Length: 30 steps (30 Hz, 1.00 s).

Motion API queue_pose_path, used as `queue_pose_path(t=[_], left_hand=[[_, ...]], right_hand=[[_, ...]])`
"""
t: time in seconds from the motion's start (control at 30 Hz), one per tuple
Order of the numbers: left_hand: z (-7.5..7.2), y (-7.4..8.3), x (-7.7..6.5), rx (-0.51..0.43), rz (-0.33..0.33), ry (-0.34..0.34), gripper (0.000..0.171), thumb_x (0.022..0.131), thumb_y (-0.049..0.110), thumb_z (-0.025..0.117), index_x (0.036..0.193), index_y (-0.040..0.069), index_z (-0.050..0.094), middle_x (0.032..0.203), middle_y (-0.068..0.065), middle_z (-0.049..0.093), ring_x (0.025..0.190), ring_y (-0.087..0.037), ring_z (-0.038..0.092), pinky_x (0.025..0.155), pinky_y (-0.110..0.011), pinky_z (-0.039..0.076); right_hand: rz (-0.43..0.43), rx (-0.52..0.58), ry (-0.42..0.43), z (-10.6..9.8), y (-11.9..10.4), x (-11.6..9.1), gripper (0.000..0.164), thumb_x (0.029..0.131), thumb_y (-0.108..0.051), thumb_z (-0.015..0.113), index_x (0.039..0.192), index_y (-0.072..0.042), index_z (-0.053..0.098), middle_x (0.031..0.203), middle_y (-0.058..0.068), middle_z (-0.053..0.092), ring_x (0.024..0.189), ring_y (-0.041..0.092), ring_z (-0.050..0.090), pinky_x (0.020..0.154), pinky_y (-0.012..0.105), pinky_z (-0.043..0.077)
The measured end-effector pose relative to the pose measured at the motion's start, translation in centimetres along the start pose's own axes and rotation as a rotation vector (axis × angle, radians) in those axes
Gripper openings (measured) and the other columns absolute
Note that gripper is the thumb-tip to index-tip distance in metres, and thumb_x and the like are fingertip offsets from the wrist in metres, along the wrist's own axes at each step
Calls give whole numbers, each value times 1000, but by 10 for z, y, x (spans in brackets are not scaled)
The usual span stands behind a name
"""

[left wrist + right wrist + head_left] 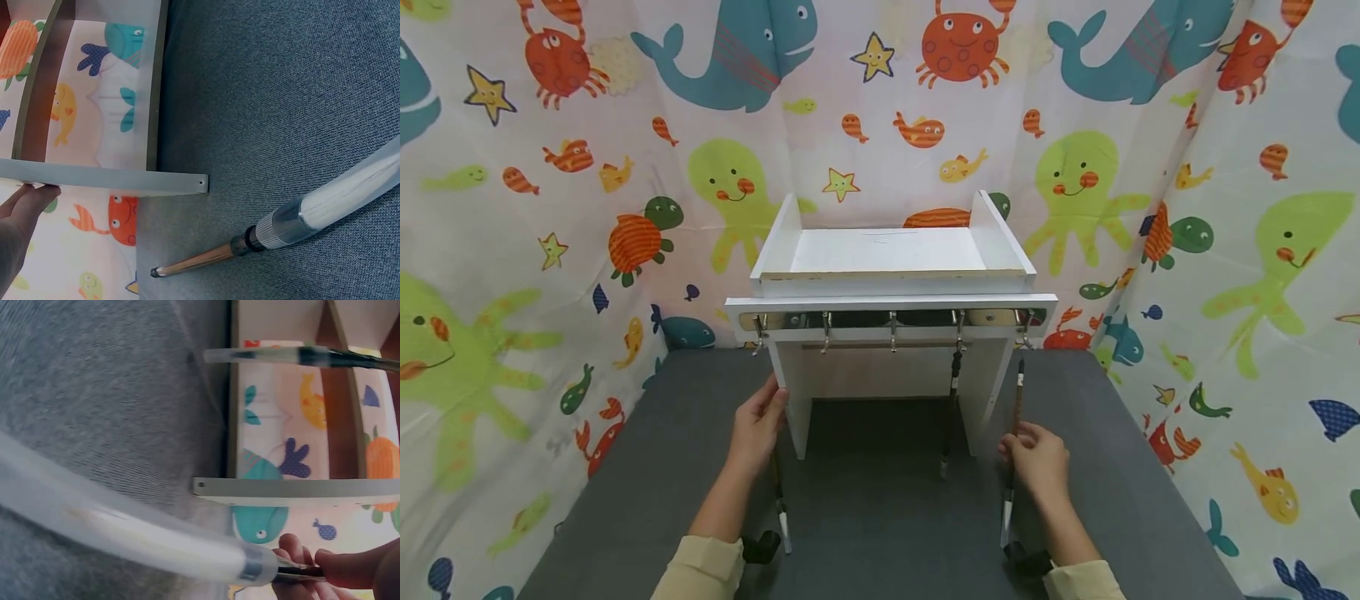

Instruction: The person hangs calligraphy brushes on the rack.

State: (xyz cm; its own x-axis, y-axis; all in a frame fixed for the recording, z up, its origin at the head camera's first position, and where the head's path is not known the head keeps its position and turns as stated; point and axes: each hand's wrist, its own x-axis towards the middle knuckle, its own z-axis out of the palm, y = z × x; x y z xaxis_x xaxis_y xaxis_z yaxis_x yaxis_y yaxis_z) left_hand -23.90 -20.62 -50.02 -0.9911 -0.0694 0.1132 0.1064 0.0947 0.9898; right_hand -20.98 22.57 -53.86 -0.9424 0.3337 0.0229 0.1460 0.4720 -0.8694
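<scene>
A small white wooden shelf stands on dark grey cloth, with several metal hooks along its front rail. My left hand rests its fingertips against the left side panel. Below that hand is a capped, brown-handled brush; how it is supported I cannot tell. On the right, my right hand pinches another capped brush by its handle, between thumb and fingers. This brush points upward, its handle end just under the rightmost hook. A dark brush hangs upright from the neighbouring hook.
Grey cloth covers the surface around the shelf. A curtain printed with sea animals encloses the back and sides. The right side panel stands between the hanging brush and my right hand.
</scene>
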Motion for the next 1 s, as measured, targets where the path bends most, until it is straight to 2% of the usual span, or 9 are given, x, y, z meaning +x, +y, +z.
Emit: queue_pose_path(t=[0.13,0.37,0.53,0.8,0.9,1.0], left_hand=[[1,1,1,7,-8,-6,58,104,39,54,156,18,41,160,-10,39,145,-34,40,107,-54,43],[1,0,0,13,16,-4,57,104,39,54,155,19,41,160,-11,39,144,-35,41,105,-56,44],[0,-1,0,20,6,-8,59,104,41,53,156,19,39,161,-11,38,145,-36,40,105,-56,43],[1,-4,0,0,6,6,58,104,39,54,155,16,41,158,-14,41,142,-36,43,105,-54,44],[1,-5,0,-6,6,11,58,103,38,55,155,16,41,158,-14,41,142,-35,44,105,-54,44],[0,-5,1,-8,14,9,58,104,38,55,155,15,41,158,-14,41,142,-35,44,105,-54,44]], right_hand=[[6,77,52,-7,-8,-5,28,98,-19,68,116,3,69,97,17,78,79,26,76,60,18,55],[-32,148,151,-15,-22,-16,25,98,-21,69,112,0,70,101,19,77,83,28,77,62,16,57],[-82,169,206,-20,-30,-22,27,96,-23,72,110,0,72,100,20,77,76,18,77,61,11,54],[-171,196,261,-26,-44,-32,29,95,-23,73,111,1,73,103,19,76,76,-8,70,66,7,53],[-188,216,270,-28,-51,-36,27,95,-23,73,109,0,74,103,17,77,77,-6,72,69,8,54],[-198,297,266,-31,-60,-40,25,93,-21,74,108,0,74,103,17,77,80,6,76,70,15,57]])
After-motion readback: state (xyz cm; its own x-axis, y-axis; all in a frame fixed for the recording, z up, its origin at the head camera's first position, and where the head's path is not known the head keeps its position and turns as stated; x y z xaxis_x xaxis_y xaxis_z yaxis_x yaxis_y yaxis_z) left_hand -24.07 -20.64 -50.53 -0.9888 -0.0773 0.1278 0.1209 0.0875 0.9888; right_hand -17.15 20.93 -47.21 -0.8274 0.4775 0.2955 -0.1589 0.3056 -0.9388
